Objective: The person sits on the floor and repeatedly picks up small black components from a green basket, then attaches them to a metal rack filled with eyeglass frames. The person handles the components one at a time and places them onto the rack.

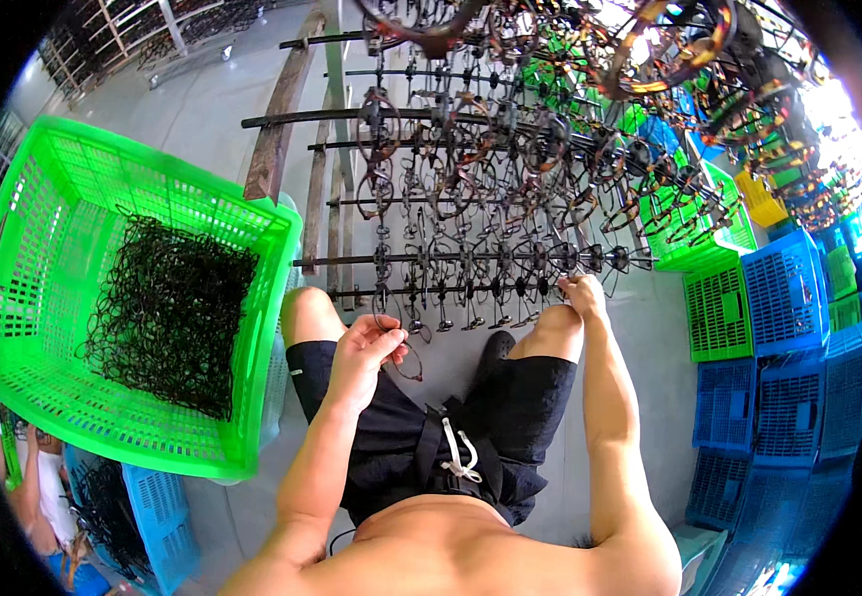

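Observation:
My left hand [363,356] pinches a thin dark eyeglass frame [413,368] in front of my left knee. One rim hangs below the fingers and the other shows above them. Farther right, my right hand [584,295] reaches to the lower rods of a rack. Its fingers are closed at the row of hanging frames, and what they hold is too small to make out. Many dark and tortoiseshell eyeglass frames [470,266] hang in rows on the rack's horizontal rods [336,262]. At my left, a green plastic basket [274,266] holds a heap of dark frames [177,318].
Wooden posts [287,109] support the rods. Stacked blue crates [786,298] and a green crate [717,313] stand at the right. A blue basket [162,526] with dark frames is at lower left, near another person's arm [25,497]. More racks [103,50] stand far left.

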A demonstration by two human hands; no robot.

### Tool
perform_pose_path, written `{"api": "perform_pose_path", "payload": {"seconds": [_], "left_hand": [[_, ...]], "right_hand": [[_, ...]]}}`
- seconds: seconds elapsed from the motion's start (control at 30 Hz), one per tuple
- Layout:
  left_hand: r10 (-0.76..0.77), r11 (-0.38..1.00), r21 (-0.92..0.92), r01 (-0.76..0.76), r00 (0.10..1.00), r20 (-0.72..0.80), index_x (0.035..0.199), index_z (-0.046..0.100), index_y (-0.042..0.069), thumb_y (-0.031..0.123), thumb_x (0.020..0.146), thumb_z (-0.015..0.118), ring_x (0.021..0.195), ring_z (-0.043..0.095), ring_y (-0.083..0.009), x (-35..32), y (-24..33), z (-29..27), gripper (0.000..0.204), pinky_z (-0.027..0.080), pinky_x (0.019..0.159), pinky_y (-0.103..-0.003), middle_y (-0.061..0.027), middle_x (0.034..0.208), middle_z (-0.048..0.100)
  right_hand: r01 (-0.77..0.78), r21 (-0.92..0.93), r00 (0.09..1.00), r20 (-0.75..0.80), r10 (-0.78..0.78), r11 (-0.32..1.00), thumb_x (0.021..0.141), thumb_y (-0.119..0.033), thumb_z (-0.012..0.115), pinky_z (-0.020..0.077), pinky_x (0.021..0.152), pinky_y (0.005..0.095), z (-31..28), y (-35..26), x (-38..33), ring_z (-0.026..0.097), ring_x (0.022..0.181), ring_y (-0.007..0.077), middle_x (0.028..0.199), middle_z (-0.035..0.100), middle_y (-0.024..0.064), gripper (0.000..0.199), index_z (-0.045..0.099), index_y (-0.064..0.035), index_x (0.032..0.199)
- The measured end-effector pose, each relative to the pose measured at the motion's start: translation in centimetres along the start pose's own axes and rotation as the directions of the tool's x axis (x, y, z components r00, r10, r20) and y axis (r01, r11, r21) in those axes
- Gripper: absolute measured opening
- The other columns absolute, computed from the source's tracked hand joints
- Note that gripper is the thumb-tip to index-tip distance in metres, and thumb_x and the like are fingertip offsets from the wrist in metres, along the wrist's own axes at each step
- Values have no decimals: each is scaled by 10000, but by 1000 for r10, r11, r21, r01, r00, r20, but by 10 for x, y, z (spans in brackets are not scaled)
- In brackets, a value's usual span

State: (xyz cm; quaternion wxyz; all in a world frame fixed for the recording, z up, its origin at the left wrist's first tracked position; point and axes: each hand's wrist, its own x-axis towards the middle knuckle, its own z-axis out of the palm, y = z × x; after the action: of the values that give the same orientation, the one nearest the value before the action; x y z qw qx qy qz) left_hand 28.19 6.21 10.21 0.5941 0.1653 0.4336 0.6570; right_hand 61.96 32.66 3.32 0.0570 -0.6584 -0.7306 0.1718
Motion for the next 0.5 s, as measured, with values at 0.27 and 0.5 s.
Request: {"api": "perform_pose_path", "payload": {"seconds": [0.27,0.5], "left_hand": [[61,991,114,-65,997,42,1083,545,25,86,856,607,689,570,-99,2,-1,7,243,467,616,-228,-50,878,617],[-108,492,828,-269,925,364,953,527,11,33,745,663,779,607,-244,-20,14,8,249,481,670,-329,-122,863,590]], "right_hand": [[-62,-338,998,5,68,939,851,-410,511,489,759,443,-8,-16,-30,614,872,371,961,641,191,386,631,-60,959],[608,367,744,48,-667,704,752,-181,664,433,873,407,-62,-191,-165,501,1045,365,1047,564,183,435,538,-59,1150]]}}
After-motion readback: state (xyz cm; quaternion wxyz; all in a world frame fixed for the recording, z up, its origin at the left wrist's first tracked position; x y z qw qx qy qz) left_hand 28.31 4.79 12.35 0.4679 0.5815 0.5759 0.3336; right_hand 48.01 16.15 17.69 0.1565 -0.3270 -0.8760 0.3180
